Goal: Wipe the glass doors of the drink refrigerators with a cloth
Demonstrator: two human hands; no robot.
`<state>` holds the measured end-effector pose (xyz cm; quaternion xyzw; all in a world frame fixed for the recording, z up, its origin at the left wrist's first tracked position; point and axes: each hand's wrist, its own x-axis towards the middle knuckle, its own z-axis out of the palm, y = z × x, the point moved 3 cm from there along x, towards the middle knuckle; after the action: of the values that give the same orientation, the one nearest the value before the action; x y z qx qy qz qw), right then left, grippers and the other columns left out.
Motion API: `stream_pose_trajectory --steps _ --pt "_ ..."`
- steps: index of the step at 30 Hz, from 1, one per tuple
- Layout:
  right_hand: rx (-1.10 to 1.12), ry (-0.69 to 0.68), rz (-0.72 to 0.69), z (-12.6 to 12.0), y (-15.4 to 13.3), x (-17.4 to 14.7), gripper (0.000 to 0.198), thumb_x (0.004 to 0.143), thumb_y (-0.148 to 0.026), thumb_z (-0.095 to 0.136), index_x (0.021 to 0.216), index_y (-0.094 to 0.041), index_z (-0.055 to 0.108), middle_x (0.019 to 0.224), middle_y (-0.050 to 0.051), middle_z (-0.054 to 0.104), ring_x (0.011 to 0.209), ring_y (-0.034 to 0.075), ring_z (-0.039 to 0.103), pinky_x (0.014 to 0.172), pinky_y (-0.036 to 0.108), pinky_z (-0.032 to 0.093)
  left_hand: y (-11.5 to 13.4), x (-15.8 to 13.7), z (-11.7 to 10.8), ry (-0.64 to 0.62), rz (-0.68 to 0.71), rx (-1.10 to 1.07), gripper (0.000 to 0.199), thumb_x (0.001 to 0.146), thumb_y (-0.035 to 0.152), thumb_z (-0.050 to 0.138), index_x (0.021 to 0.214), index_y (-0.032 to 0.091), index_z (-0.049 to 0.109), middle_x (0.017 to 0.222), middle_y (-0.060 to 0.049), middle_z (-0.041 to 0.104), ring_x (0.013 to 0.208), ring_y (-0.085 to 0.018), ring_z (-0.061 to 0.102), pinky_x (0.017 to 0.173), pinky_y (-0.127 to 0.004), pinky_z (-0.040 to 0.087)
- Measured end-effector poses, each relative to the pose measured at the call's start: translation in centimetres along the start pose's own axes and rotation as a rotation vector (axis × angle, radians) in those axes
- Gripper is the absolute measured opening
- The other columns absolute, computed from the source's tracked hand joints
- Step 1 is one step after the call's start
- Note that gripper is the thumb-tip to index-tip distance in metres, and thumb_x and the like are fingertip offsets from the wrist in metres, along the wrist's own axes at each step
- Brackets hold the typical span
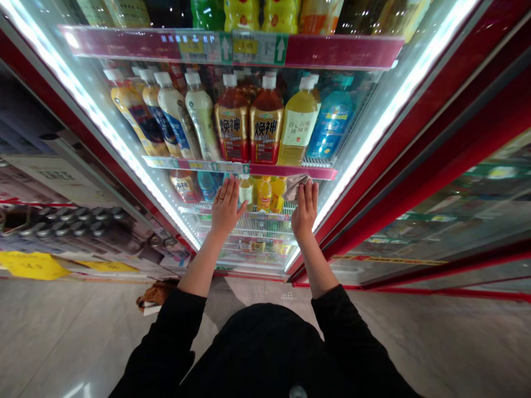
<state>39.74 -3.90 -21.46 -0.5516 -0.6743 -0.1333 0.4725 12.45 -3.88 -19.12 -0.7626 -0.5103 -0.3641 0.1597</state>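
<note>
My left hand is flat with its fingers stretched out and the thumb apart. Its fingertips reach the lower edge of the shelf strip below a row of bottles. In my right hand is a greyish-brown cloth, held under the fingers close to the right end of that strip. Above the strip stand red-and-gold bottles, a yellow-green tea bottle and a blue bottle. Small yellow bottles show between my hands on the shelf below.
Bright light strips run down both sides of the lit drinks cooler. A red frame borders it on the right, next to glass doors. Silver-capped goods line a shelf at left. A brown object lies on the floor.
</note>
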Motion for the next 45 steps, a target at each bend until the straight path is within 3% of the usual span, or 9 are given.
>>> stream_pose_trajectory --steps 3,6,11,15,20,25,31,39,45 --pt "0.009 0.01 0.048 2.2 -3.1 0.9 0.069 0.111 -0.01 0.023 0.178 -0.025 0.022 0.174 0.011 0.052 0.171 0.033 0.03 0.139 0.065 0.034 -1.0 -0.1 -0.3 0.024 -0.051 -0.031 0.082 0.114 0.052 0.049 0.18 0.013 0.019 0.182 -0.021 0.031 0.173 -0.033 0.026 0.142 -0.056 0.029" --pt "0.035 -0.115 -0.043 4.3 -5.9 0.4 0.066 0.112 -0.011 0.025 0.175 -0.028 0.033 0.168 0.009 0.06 0.167 0.029 0.04 0.14 0.058 0.036 -1.2 0.0 -0.2 0.026 -0.051 -0.057 0.083 0.114 0.053 0.048 0.18 0.014 0.018 0.183 -0.02 0.029 0.173 -0.033 0.023 0.142 -0.057 0.027" --pt "0.069 -0.231 -0.124 3.4 -4.3 -2.9 0.064 0.112 -0.011 0.028 0.17 -0.029 0.047 0.162 0.006 0.067 0.164 0.024 0.047 0.138 0.053 0.041 -1.3 0.2 0.7 0.004 -0.056 -0.069 0.083 0.114 0.055 0.046 0.18 0.013 0.019 0.183 -0.02 0.029 0.174 -0.032 0.021 0.142 -0.057 0.027" --pt "0.007 -0.044 0.024 1.9 -2.2 -3.0 0.067 0.111 -0.011 0.023 0.175 -0.024 0.037 0.171 0.011 0.057 0.17 0.03 0.034 0.137 0.063 0.04 -1.4 0.4 1.4 -0.015 -0.072 -0.07 0.081 0.115 0.055 0.043 0.179 0.01 0.022 0.182 -0.021 0.031 0.174 -0.032 0.022 0.143 -0.056 0.025" --pt "-0.049 0.047 0.068 4.5 -6.1 0.5 0.073 0.11 -0.012 0.025 0.18 -0.023 0.011 0.183 0.012 0.039 0.174 0.034 0.02 0.139 0.067 0.033 -1.4 0.6 1.6 -0.027 -0.042 -0.073 0.078 0.115 0.053 0.041 0.178 0.01 0.024 0.182 -0.02 0.032 0.173 -0.031 0.023 0.143 -0.053 0.025" --pt "-0.071 -0.04 -0.098 6.2 -10.1 0.9 0.065 0.112 -0.021 0.032 0.177 -0.017 0.032 0.175 0.016 0.051 0.171 0.032 0.032 0.141 0.06 0.032 -1.6 0.7 0.6 -0.06 0.031 -0.026 0.076 0.116 0.051 0.041 0.178 0.011 0.026 0.182 -0.018 0.034 0.173 -0.029 0.027 0.142 -0.049 0.028" --pt "-0.084 -0.135 -0.131 3.9 -7.3 -1.5 0.061 0.114 -0.04 0.046 0.166 -0.011 0.054 0.171 0.021 0.055 0.167 0.035 0.041 0.137 0.059 0.039 -1.4 0.8 -0.7 -0.108 0.077 -0.004 0.071 0.116 0.043 0.042 0.178 0.01 0.027 0.183 -0.017 0.032 0.174 -0.028 0.025 0.143 -0.048 0.027" --pt "0.065 0.02 0.079 6.3 -10.9 0.3 0.065 0.113 -0.029 0.033 0.175 -0.008 0.035 0.181 0.023 0.038 0.175 0.035 0.02 0.139 0.068 0.029 -0.4 0.7 -2.3 -0.108 0.102 -0.012 0.072 0.115 0.037 0.04 0.179 0.01 0.021 0.186 -0.014 0.027 0.175 -0.026 0.021 0.143 -0.047 0.027" --pt "0.009 -0.142 -0.079 7.6 -11.3 -0.6 0.062 0.112 -0.019 0.033 0.173 -0.018 0.044 0.176 0.017 0.049 0.171 0.028 0.035 0.14 0.059 0.032 -2.6 -0.8 -3.9 -0.144 0.163 0.021 0.076 0.116 0.037 0.042 0.181 0.014 0.011 0.186 -0.013 0.026 0.174 -0.025 0.024 0.143 -0.045 0.029"
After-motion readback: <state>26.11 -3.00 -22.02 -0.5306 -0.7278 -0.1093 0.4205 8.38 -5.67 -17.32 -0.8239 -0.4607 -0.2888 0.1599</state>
